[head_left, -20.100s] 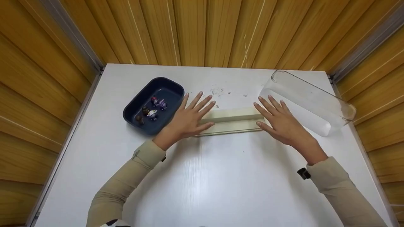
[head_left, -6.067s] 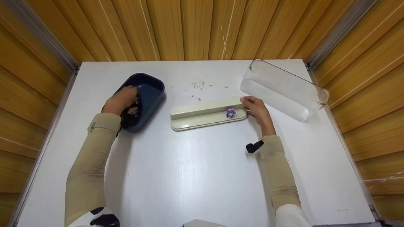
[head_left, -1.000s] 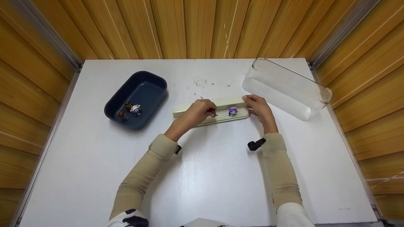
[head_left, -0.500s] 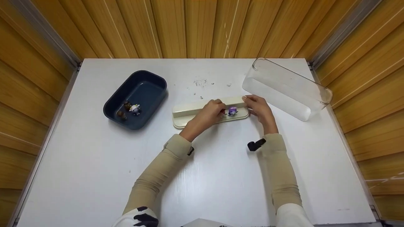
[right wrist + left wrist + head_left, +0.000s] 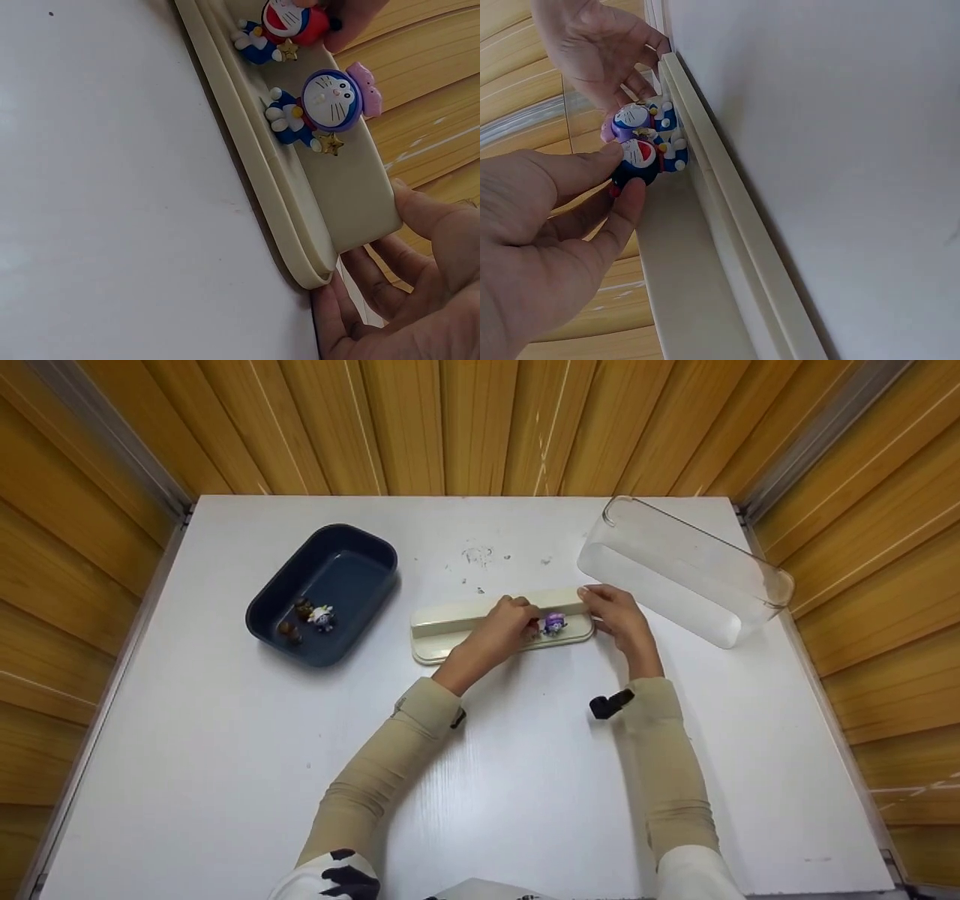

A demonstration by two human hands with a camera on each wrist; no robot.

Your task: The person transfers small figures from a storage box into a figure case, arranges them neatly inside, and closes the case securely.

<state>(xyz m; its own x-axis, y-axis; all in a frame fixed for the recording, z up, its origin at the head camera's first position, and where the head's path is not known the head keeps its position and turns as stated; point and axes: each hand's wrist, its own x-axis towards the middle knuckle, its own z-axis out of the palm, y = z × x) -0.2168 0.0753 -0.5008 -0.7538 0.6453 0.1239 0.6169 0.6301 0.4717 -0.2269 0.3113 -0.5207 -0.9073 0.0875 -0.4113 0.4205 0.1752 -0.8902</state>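
Observation:
My left hand (image 5: 501,630) pinches a blue cat figurine with a red cap (image 5: 259,46) between thumb and fingers, its feet at the lower step of a long beige stepped stand (image 5: 439,646). Just to its right stands a blue cat figurine with a purple hat (image 5: 554,624), upright on the same step. In the left wrist view the held figurine (image 5: 637,161) overlaps the purple-hatted one. At the stand's right end, my right hand (image 5: 621,621) grips the corner, thumb at the upper step and fingers around the end.
A dark blue bin (image 5: 352,577) at the left holds a white-and-blue figurine (image 5: 322,618) and two brown ones (image 5: 289,633). Back right, a clear long box (image 5: 679,566) lies at an angle. Small dark specks (image 5: 478,556) dot the white table behind the stand.
Over the last second my left hand has carried the red-capped figurine rightward along the stand, close beside the purple-hatted one. It has barely moved in the last half second. My right hand keeps its place.

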